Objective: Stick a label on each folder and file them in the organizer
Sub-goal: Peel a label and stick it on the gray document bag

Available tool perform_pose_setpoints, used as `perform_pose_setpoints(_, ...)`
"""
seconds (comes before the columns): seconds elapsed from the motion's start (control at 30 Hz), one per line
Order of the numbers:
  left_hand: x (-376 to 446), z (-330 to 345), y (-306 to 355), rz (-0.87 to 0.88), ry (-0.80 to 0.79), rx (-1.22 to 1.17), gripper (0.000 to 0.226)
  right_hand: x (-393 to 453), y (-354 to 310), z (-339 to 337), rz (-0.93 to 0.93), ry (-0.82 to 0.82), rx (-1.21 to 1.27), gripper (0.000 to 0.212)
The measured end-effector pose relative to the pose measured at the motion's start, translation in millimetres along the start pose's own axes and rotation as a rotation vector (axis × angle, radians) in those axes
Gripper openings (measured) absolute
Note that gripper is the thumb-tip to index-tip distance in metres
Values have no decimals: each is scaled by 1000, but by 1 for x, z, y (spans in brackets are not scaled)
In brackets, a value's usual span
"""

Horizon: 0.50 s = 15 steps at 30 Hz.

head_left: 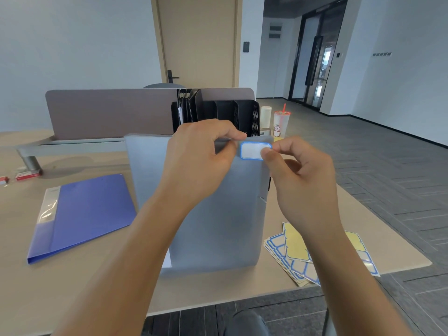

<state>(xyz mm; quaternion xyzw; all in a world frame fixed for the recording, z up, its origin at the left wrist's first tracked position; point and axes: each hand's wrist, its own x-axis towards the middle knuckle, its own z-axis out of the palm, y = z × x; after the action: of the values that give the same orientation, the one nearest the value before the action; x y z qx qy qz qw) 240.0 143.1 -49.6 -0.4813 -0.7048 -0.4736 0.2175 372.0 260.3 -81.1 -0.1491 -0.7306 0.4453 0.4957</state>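
Desk (101,282) near; left hand (201,156) gripping grey folder (218,214), right hand (300,170) pinching label (252,151); may stick crooked if folder shifts.

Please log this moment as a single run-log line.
step: labelling | left hand: holds grey folder top | right hand: pressing blue-bordered label on | blue folder: on desk
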Motion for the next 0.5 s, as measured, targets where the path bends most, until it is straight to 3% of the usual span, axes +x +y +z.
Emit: perform_pose_setpoints(0.5,-1,-2,0,11,-3,-25,22,8,2,3,1,11,-41,20)
